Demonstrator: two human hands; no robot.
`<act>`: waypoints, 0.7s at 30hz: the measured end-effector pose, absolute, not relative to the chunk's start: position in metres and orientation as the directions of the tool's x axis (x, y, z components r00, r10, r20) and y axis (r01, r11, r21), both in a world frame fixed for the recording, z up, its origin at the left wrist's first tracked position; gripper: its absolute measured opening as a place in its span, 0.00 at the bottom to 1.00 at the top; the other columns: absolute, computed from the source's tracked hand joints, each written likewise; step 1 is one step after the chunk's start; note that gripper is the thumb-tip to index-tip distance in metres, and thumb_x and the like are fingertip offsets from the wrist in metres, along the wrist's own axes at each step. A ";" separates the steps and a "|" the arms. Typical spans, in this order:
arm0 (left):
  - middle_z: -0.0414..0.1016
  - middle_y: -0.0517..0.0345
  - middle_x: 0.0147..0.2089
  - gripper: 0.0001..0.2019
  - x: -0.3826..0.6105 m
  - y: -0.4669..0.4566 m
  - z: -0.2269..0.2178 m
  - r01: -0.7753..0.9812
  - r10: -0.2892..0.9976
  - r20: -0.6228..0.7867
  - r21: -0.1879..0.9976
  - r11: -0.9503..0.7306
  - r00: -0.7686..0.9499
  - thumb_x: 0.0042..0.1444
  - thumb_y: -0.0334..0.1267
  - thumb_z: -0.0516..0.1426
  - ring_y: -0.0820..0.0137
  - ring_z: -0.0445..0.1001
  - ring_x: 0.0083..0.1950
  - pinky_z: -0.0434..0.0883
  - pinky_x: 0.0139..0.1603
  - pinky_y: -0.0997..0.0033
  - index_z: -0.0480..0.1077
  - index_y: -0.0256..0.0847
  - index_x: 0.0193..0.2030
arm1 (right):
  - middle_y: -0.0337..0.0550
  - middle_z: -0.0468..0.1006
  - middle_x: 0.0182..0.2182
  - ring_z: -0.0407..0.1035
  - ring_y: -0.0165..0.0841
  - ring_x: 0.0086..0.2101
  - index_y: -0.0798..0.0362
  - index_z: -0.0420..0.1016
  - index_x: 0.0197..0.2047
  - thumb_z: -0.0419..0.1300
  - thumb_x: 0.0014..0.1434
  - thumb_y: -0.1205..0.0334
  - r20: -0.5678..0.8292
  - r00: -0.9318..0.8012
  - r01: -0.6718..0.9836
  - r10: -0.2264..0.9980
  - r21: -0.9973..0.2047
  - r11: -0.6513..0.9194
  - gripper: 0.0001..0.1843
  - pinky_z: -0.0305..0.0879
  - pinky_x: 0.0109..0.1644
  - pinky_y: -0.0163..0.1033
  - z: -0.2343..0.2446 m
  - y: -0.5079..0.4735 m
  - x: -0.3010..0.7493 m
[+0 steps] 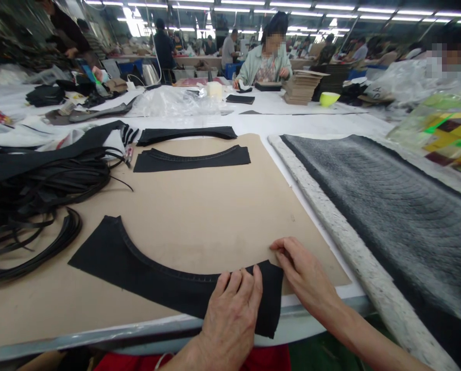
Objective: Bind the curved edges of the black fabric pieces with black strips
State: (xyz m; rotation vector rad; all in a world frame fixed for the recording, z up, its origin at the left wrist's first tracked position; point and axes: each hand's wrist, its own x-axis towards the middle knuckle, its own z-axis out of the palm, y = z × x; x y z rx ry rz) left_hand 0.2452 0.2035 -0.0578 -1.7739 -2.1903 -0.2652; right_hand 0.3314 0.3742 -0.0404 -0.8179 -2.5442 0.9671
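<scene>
A black curved panel (164,291), fabric or leather-like, lies on the tan board (199,211) near the table's front edge. Short pale marks run along its concave edge, which has a narrow folded band. My left hand (232,309) rests palm down on its right part, fingers bent and close together, the tips pressing at the curved edge; its thumb is hidden. Just beyond the panel's right corner is my right hand (300,265), thumb and forefinger brought together in a pinch. Whatever lies between those fingertips is too small to make out.
Two similar black pieces (191,159) lie toward the board's far edge. Black strips (48,190) are heaped at left. A dark grey textured sheet (392,190) on a pale slab (330,216) lies right. Across the table sits a person (265,56) beside stacked cardboard (303,87).
</scene>
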 end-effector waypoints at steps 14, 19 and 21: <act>0.71 0.50 0.50 0.23 0.246 0.202 -0.059 0.972 0.897 0.400 -0.058 0.230 -0.188 0.59 0.30 0.46 0.63 0.65 0.50 0.61 0.53 0.63 0.62 0.30 0.61 | 0.43 0.74 0.38 0.69 0.37 0.39 0.49 0.69 0.42 0.54 0.60 0.52 0.143 -0.813 0.381 0.564 -0.601 0.702 0.12 0.61 0.44 0.45 -0.046 0.367 0.327; 0.71 0.47 0.52 0.22 0.242 0.193 -0.056 0.977 0.877 0.463 -0.089 0.192 -0.130 0.63 0.35 0.45 0.63 0.66 0.53 0.63 0.54 0.65 0.62 0.26 0.60 | 0.43 0.75 0.39 0.70 0.39 0.39 0.48 0.69 0.44 0.52 0.60 0.45 0.220 -0.817 0.353 0.532 -0.539 0.765 0.17 0.64 0.43 0.47 -0.068 0.372 0.329; 0.71 0.46 0.52 0.22 0.239 0.191 -0.058 0.986 0.861 0.495 -0.048 0.158 -0.114 0.63 0.36 0.46 0.62 0.67 0.52 0.66 0.52 0.65 0.63 0.25 0.59 | 0.43 0.75 0.39 0.71 0.38 0.39 0.47 0.69 0.44 0.50 0.61 0.44 0.272 -0.834 0.279 0.480 -0.544 0.792 0.18 0.66 0.43 0.45 -0.077 0.376 0.329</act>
